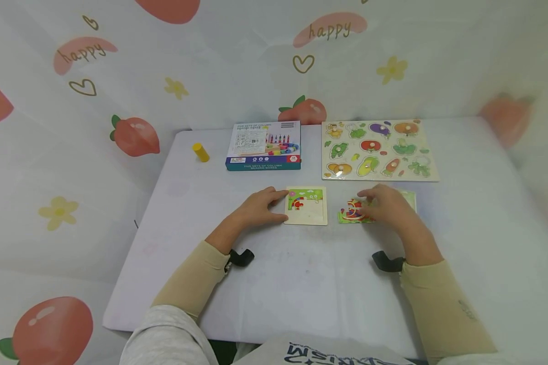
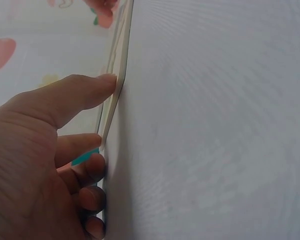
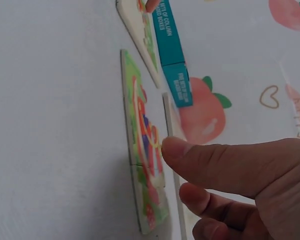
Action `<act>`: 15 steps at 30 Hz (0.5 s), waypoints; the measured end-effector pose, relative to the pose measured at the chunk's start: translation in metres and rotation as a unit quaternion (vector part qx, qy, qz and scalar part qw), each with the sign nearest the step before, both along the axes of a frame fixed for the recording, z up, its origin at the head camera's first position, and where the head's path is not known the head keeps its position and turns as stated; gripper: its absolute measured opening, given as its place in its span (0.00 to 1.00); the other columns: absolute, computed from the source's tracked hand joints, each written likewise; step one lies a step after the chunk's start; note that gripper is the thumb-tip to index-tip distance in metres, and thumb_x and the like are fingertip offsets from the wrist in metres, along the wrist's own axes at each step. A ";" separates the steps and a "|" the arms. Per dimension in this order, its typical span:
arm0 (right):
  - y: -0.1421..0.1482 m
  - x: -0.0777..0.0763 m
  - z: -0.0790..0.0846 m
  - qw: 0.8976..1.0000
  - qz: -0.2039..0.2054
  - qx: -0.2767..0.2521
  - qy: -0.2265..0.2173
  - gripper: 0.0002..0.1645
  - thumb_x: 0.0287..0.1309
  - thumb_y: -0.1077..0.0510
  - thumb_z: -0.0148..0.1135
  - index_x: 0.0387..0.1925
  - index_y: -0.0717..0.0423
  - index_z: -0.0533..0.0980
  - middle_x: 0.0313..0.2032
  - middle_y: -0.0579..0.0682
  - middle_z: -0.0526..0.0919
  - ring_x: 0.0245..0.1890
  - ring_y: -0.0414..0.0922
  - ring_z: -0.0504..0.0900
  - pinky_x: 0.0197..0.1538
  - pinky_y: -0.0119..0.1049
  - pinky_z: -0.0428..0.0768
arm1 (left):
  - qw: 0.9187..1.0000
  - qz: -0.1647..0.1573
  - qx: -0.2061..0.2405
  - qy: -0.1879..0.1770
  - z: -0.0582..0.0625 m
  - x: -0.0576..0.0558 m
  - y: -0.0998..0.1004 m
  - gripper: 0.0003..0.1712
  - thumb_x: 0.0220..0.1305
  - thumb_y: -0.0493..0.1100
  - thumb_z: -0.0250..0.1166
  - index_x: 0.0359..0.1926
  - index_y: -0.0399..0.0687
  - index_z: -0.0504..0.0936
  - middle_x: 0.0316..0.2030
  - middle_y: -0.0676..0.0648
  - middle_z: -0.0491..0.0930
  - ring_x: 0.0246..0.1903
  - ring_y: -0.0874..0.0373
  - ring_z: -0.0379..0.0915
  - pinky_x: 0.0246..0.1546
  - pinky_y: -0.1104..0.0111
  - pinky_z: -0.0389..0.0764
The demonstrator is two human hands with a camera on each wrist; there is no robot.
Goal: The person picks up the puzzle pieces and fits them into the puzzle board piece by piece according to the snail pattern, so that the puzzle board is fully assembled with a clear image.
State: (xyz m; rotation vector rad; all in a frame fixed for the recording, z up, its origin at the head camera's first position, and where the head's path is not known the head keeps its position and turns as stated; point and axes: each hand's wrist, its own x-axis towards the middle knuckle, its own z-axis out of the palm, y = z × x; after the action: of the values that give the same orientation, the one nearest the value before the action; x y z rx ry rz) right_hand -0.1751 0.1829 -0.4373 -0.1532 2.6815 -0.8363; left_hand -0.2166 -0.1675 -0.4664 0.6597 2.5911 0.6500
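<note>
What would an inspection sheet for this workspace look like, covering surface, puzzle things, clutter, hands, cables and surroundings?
Surface: white tabletop, lying flat.
Puzzle things: puzzle board, partly filled at its upper side; colourful picture pieces right of it, off the board; pale green flat item, mostly hidden by the right hand.
Clutter: yellow cylinder, boxed bead set and vegetable board, all farther back.
Hands: left hand has fingers touching the puzzle board's left edge; right hand is at the picture pieces, grip unclear.
Cables: nothing seen.
Surroundings: pale backdrop, printed with fruit, flowers, hearts and "happy".
</note>
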 end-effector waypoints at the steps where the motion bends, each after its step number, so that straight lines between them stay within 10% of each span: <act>1: 0.000 -0.001 -0.002 1.000 0.002 0.001 -0.002 0.31 0.61 0.56 0.72 0.63 0.64 0.77 0.48 0.62 0.78 0.45 0.56 0.73 0.48 0.51 0.75 | 1.000 0.000 -0.001 0.000 0.000 0.000 0.000 0.44 0.62 0.58 0.73 0.76 0.57 0.68 0.39 0.49 0.68 0.40 0.56 0.65 0.37 0.63 0.65; 15: 0.001 -0.006 -0.015 1.000 0.010 0.000 -0.019 0.33 0.61 0.54 0.73 0.67 0.58 0.76 0.45 0.58 0.77 0.44 0.55 0.72 0.48 0.49 0.73 | 1.000 -0.005 0.001 0.007 0.002 0.002 0.000 0.44 0.62 0.58 0.72 0.76 0.55 0.68 0.38 0.49 0.68 0.39 0.57 0.65 0.37 0.64 0.64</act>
State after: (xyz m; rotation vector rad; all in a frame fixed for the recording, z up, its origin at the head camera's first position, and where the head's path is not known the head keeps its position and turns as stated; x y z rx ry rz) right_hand -0.1813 0.1840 -0.4522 -0.1612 2.6407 -0.8241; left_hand -0.2147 -0.1672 -0.4644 0.6794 2.5984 0.6485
